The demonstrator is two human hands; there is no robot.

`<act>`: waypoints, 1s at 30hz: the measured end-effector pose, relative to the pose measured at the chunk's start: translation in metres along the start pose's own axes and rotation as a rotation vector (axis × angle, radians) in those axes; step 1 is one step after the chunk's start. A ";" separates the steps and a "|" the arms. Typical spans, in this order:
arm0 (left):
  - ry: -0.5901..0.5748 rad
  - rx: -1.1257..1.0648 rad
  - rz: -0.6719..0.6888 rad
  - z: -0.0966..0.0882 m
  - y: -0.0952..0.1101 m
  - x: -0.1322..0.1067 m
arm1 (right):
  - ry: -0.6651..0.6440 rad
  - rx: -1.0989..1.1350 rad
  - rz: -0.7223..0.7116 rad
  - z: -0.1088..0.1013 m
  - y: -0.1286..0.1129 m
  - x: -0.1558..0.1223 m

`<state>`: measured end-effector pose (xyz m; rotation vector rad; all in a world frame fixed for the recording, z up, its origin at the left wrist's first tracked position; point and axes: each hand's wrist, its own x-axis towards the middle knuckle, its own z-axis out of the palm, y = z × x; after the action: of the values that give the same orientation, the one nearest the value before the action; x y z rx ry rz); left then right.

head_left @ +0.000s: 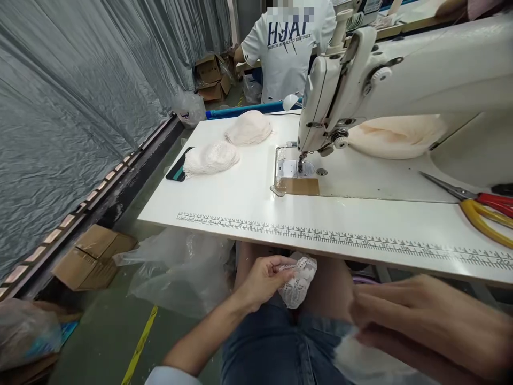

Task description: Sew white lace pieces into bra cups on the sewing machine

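My left hand pinches a small piece of white lace fabric between thumb and fingers, over my lap and below the table's front edge. At the right, my right hand is smeared by motion, its fingers bent and pointing left. Whitish, thin material shows just beneath it; whether the hand grips it is unclear. On the white table stands a sewing machine with its needle over the plate. Two pale lace pieces, one nearer and one farther, lie at the table's left.
Scissors with red and yellow handles lie at the table's right, behind a printed ruler. Pale cloth sits under the machine arm. A plastic bag and cardboard box are on the left floor. A person sits ahead.
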<state>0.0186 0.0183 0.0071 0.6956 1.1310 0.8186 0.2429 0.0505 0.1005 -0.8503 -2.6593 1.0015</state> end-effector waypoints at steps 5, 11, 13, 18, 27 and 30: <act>-0.171 -0.018 -0.032 0.000 0.009 -0.015 | -0.082 0.065 -0.030 0.038 0.008 0.038; -0.295 -0.030 -0.121 -0.008 0.016 -0.023 | -0.052 0.029 -0.029 0.061 0.026 0.054; -0.294 -0.023 -0.150 -0.012 0.016 -0.022 | -0.061 0.029 -0.019 0.062 0.025 0.054; -0.311 -0.020 -0.214 -0.018 0.015 -0.022 | -0.063 -0.017 -0.013 0.067 0.025 0.054; -0.196 0.098 -0.165 -0.016 -0.005 -0.026 | -0.095 0.048 0.053 0.073 0.025 0.051; -0.213 0.054 -0.235 -0.023 -0.006 -0.026 | -0.162 0.248 0.124 0.070 0.033 0.043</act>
<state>-0.0072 -0.0048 0.0084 0.6631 1.0217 0.5035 0.1981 0.0564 0.0243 -0.9223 -2.5592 1.4515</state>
